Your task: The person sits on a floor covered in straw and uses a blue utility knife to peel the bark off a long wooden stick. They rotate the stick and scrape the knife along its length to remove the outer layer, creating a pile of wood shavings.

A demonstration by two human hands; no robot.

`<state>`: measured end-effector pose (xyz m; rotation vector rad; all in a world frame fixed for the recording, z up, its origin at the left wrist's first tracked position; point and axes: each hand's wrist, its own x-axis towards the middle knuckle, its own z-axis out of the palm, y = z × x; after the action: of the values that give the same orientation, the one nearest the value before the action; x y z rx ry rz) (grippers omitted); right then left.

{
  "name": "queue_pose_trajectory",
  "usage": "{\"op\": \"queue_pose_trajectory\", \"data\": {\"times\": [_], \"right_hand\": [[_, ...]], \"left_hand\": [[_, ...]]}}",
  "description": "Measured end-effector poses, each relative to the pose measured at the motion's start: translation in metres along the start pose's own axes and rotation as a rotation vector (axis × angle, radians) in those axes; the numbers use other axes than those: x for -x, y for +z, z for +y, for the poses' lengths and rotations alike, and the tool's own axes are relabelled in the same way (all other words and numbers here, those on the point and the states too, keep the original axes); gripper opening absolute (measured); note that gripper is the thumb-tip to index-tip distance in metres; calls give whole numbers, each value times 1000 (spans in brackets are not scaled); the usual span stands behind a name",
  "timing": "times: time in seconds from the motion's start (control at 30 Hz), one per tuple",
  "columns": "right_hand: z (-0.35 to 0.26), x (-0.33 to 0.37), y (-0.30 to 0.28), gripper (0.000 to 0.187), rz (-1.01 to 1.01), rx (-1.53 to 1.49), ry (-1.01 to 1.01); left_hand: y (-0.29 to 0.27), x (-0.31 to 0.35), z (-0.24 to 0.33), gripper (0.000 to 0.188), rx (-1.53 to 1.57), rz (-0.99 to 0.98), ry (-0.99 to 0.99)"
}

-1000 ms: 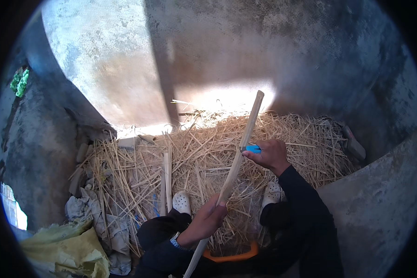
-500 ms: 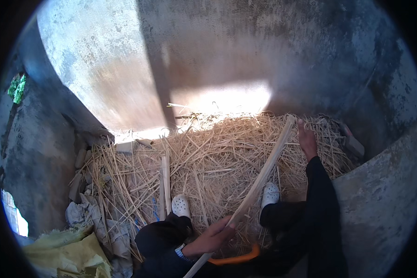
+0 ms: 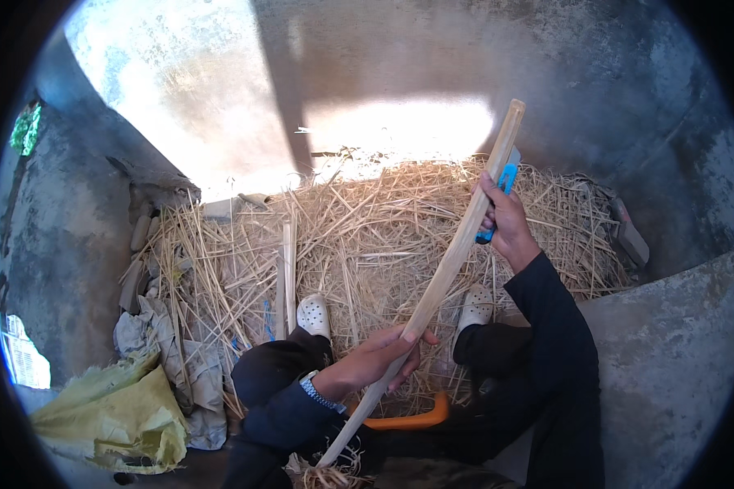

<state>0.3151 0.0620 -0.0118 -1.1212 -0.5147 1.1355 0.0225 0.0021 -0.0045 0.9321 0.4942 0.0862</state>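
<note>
Wooden stick (image 3: 446,273), held aslant in front of the person, its upper end raised toward the wall (image 3: 432,49) and its lower end down between the legs. The left hand (image 3: 375,359) is closed around its lower part, with one finger extended; the right hand (image 3: 507,218) is closed on a blue cutter (image 3: 508,176), its thumb laid against the stick. The cutter lies just beside the stick, blade end upward.

Hazards, as judged: with stick and cutter sharing one hand, a loosened finger could let either slide, and a slip of the blade along the wood could reach the thumb. A weak left grip would let the stick roll.

Margins: the upper end has open air around it, short of the wall. To the right, the sloping slab (image 3: 669,350) stands apart from the sleeve. Below, legs and an orange curved piece (image 3: 412,421) crowd the lower end. Loose straw (image 3: 367,269) surrounds the pale shoes (image 3: 313,314), offering uncertain footing.
</note>
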Motion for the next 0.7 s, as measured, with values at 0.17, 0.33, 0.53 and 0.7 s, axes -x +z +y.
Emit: {"op": "queue_pose_trajectory", "data": {"times": [0.17,0.33,0.53,0.7], "right_hand": [[-30,-29,-65,32,167,-22,-123],[-33,-26,-65,36,198,-14,-153],[-9,-9,-38,49,137,801,-401],[16,61,34,68,-287,1410,-483]], "left_hand": [[2,2,-21,34,-77,-117,-109],[-4,8,-28,32,64,-23,-131],[-10,10,-14,32,-295,246,81],[-19,13,-5,33,-529,539,281]]}}
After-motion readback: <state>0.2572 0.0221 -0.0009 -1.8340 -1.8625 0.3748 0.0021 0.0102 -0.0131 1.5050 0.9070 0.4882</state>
